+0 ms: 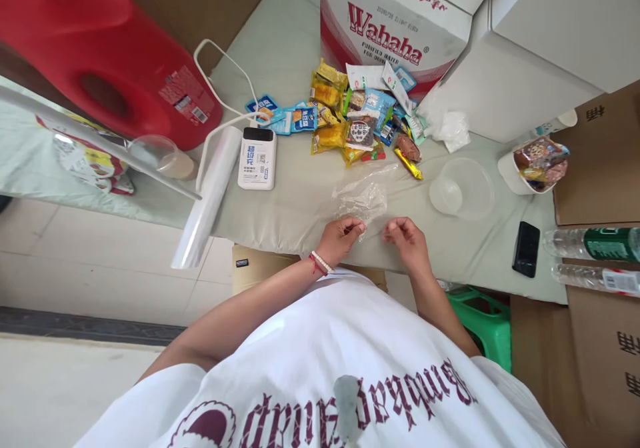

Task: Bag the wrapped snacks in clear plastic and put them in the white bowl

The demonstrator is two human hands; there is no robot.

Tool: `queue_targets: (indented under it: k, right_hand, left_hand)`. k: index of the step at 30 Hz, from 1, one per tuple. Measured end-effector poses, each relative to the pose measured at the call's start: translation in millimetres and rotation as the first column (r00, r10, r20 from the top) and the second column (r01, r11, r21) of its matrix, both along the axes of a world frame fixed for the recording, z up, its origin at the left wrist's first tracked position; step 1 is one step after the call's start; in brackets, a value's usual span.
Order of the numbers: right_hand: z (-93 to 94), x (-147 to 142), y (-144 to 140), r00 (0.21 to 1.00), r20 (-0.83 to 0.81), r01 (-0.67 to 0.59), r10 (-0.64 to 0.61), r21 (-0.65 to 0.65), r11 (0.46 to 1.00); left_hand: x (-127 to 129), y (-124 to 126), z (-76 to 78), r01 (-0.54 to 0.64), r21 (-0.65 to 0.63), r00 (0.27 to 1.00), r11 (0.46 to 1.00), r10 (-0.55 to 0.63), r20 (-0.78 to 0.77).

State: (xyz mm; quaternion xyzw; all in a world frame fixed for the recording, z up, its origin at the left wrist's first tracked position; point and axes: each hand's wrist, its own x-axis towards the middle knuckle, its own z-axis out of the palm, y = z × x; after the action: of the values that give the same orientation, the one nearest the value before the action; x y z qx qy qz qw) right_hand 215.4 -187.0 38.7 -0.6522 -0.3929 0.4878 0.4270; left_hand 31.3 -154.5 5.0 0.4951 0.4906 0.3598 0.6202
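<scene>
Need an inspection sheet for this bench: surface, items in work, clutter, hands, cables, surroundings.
Surface: table covered in pale, wrinkled cloth.
Items in work: clear plastic bag, crumpled.
Clutter: snack packets piled beyond the bag; clear round container and black phone to the right.
Hands: left hand pinches the bag; right hand has curled fingers, grip unclear.
Cables: white cable looped near the power bank.
Surroundings: Wahaha carton behind packets; red jug left; green stool right.

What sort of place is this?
Probably a cluttered home or storage room, judging by the white-and-red cardboard Wahaha carton, the pile of colourful plastic-wrapped snacks and the red plastic jug.
</scene>
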Motion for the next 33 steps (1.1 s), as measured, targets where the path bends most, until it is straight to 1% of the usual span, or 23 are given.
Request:
queue_targets:
  k: [3,5,8,11,14,16,18,20,22,23,25,27,29,31,33]
  right_hand:
    - [0.2,-13.5,-14.0,0.978,0.138,-0.165,0.157,0.048,0.985]
    - [-1.5,-21.7,-16.9,0.964,0.187,-0.204,0.188,0.071,0.976]
    - [-4.6,-23.0,-15.3,0.976,0.163,-0.155,0.143,0.059,0.986]
    - [-7.1,-13.9,-14.4,0.99,0.075,-0.118,0.117,0.006,0.993]
    - [-10.8,-5.3,-16.6,0.997,-0.017,-0.076,0.076,-0.029,0.997]
    - [-15.0,-1.5,-18.5,0.996,-0.085,-0.04,0.036,-0.046,0.998]
    - [-20.6,3.5,-19.7,0.991,-0.132,-0.007,-0.002,-0.061,0.998]
    - [-26.1,12.3,-19.9,0.989,-0.146,0.017,-0.027,-0.073,0.997]
    - [-28.7,25.9,-19.0,0.99,-0.139,0.005,-0.015,-0.073,0.997]
    - [-28.1,33.7,-18.0,0.991,-0.134,-0.018,0.01,-0.062,0.998]
    - [-22.7,48.7,-15.2,0.985,-0.134,-0.113,0.109,-0.018,0.993]
    - [-13.9,58.2,-10.7,0.963,-0.134,-0.23,0.234,0.049,0.972]
    - [-6.8,58.9,-3.6,0.947,-0.091,-0.299,0.309,0.107,0.948]
    - [-5.8,52.6,5.6,0.952,-0.037,-0.298,0.304,0.12,0.947]
    - [-11.3,45.0,15.7,0.967,-0.045,-0.245,0.25,0.096,0.965]
  left_hand:
    - [0.5,-0.6,2.7,0.012,0.008,1.0,1.0,-0.012,0.0]
    - [0.3,-1.6,3.0,0.006,0.014,1.0,1.0,-0.006,0.002]
    - [-1.0,-2.2,2.1,-0.03,-0.002,1.0,1.0,0.03,0.0]
    - [-1.9,-1.6,1.8,-0.058,-0.042,0.998,0.997,0.059,0.018]
    - [-2.2,-0.9,4.7,-0.089,-0.082,0.995,0.993,0.093,0.047]
    - [-3.7,-0.8,9.4,-0.111,-0.12,0.99,0.987,0.12,0.077]
    - [-7.2,-0.9,16.2,-0.111,-0.184,0.982,0.977,0.136,0.128]
    - [-12.3,-1.1,24.1,-0.102,-0.243,0.975,0.965,0.146,0.167]
    - [-16.7,-1.3,31.5,-0.122,-0.262,0.971,0.957,0.17,0.17]
    - [-17.7,-1.6,34.9,-0.14,-0.256,0.97,0.957,0.184,0.157]
    - [-15.4,-2.8,40.6,-0.17,-0.229,0.974,0.959,0.199,0.111]
    - [-7.3,-5.2,45.0,-0.162,-0.186,0.983,0.969,0.175,0.056]
    - [3.8,-8.2,48.2,-0.122,-0.137,0.992,0.983,0.125,0.013]
    - [12.3,-10.6,49.4,-0.092,-0.091,0.996,0.992,0.091,-0.013]
    - [12.7,-11.5,47.9,-0.121,-0.054,0.992,0.991,0.119,-0.028]
